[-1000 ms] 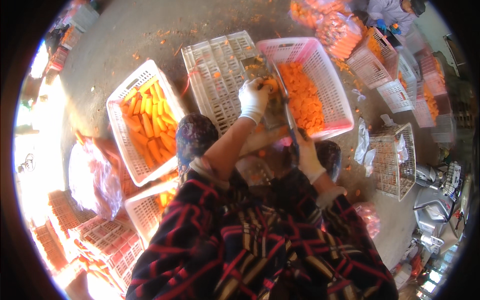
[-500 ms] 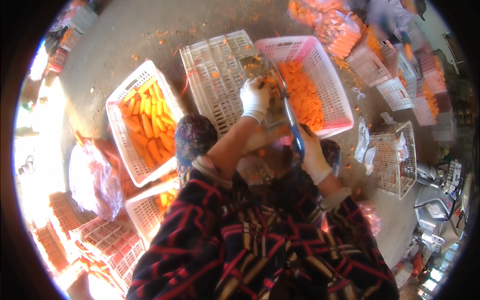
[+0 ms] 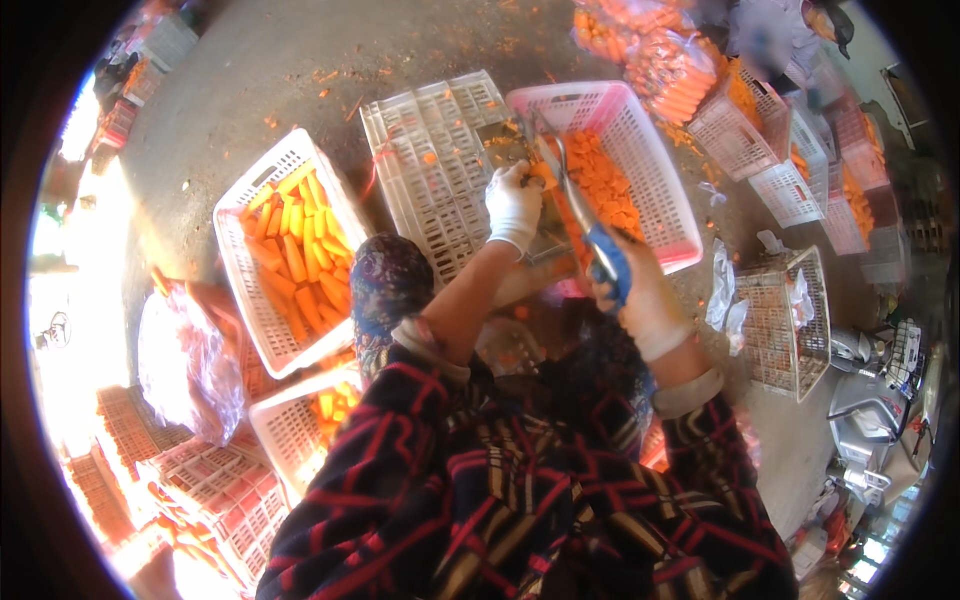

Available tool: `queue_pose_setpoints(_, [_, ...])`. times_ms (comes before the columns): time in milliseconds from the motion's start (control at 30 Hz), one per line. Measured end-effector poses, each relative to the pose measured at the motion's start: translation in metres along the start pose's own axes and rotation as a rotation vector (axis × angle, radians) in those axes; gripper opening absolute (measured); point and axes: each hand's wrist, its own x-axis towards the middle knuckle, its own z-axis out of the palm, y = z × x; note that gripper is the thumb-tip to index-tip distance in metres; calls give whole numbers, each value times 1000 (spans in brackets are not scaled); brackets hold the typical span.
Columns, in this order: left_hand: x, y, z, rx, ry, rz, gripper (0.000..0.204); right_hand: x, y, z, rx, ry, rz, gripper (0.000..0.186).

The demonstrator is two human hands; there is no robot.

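White crate [image 3: 262, 290] of whole carrots far left, its near edge tight vs. another crate below; bare concrete floor [image 3: 250, 90] above it is open. Next, an upturned white crate [image 3: 430, 170], mostly bare. Left hand [image 3: 514, 205], gloved, pinches a carrot [image 3: 545, 178] at that crate's right edge, long axis running up-left to down-right. Right hand [image 3: 640, 290] wrapped round blue handle [image 3: 610, 262] of a lever knife [image 3: 572, 200], blade pointing up-left over carrot. Pink crate [image 3: 660, 190] w/ cut pieces [image 3: 605, 185] just right.
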Motion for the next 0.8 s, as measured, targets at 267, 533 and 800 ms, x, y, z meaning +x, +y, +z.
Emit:
queue_pose_setpoints(267, [4, -12, 7, -82, -14, -5, 30, 48, 133, -31, 132, 204, -36, 29])
queue_pose_setpoints(533, [0, 8, 1, -35, -55, -4, 29, -4, -7, -1, 96, 50, 65, 30])
queue_pose_setpoints(800, [2, 2, 9, -87, -62, -94, 27, 23, 102, -17, 157, 188, 65, 25])
